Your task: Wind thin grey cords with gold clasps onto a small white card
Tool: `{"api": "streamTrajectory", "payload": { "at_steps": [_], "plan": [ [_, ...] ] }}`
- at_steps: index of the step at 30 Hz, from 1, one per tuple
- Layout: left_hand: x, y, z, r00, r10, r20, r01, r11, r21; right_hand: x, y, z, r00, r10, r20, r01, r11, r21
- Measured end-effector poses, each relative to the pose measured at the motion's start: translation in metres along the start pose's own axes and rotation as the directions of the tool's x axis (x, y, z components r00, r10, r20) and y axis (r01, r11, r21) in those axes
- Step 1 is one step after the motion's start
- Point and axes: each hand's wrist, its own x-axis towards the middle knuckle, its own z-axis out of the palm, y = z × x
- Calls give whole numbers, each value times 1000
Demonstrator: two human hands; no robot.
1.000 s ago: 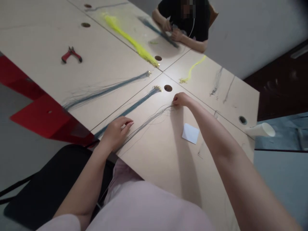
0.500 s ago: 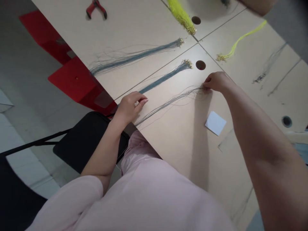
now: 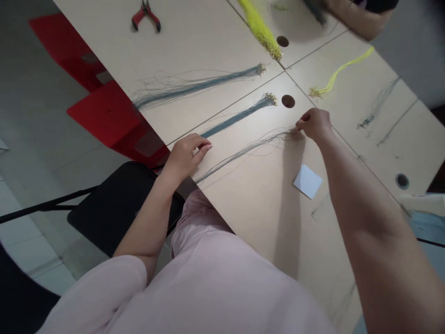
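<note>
My right hand (image 3: pixel 314 124) is closed in a pinch at the far end of a thin, loose bundle of grey threads (image 3: pixel 248 149). Whatever sits between its fingertips is too small to make out. Near the table's edge, my left hand (image 3: pixel 187 155) has thumb and forefinger brought together beside a thicker blue-grey thread bundle (image 3: pixel 236 118) with gold-coloured ends. Any thread in that pinch cannot be seen. Parallel to it lies another blue-grey thread bundle (image 3: pixel 201 84), also tipped in gold, with stray strands fanning out.
A white square of paper (image 3: pixel 308 182) lies near my right forearm. Farther off are red-handled pliers (image 3: pixel 146 16), a thick yellow thread bundle (image 3: pixel 260 30), a thinner yellow bundle (image 3: pixel 335 74) and dark strands (image 3: pixel 378 104). Round holes (image 3: pixel 288 101) pierce the table. A black chair (image 3: pixel 121 204) stands left.
The view has shifted slightly. My right hand has moved a little away from the end of the loose grey threads, still pinched. My left hand stays about where it was.
</note>
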Motion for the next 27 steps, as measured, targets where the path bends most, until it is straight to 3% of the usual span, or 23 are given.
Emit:
{"api": "streamTrajectory", "payload": {
  "at_steps": [6, 10, 14, 24, 27],
  "plan": [
    [2, -1, -5, 1000, -22, 2, 22, 1000, 1, 3, 15, 26, 972, 130, -197, -55, 936, 347],
    [8, -5, -4, 1000, -20, 11, 21, 999, -26, 7, 20, 33, 982, 136, -131, -44, 839, 543],
    [13, -6, -1, 1000, -2, 11, 3, 1000, -30, 6, 22, 30, 990, 135, -37, -66, 683, 727],
    [16, -3, -2, 999, -16, 49, 15, 1000, 8, 5, 28, 26, 999, 43, 11, -33, 566, 824],
    [14, 0, 6, 999, -2, 42, 0, 999, 41, 2, 27, 23, 998, 67, 15, -49, 538, 841]
  ]
}}
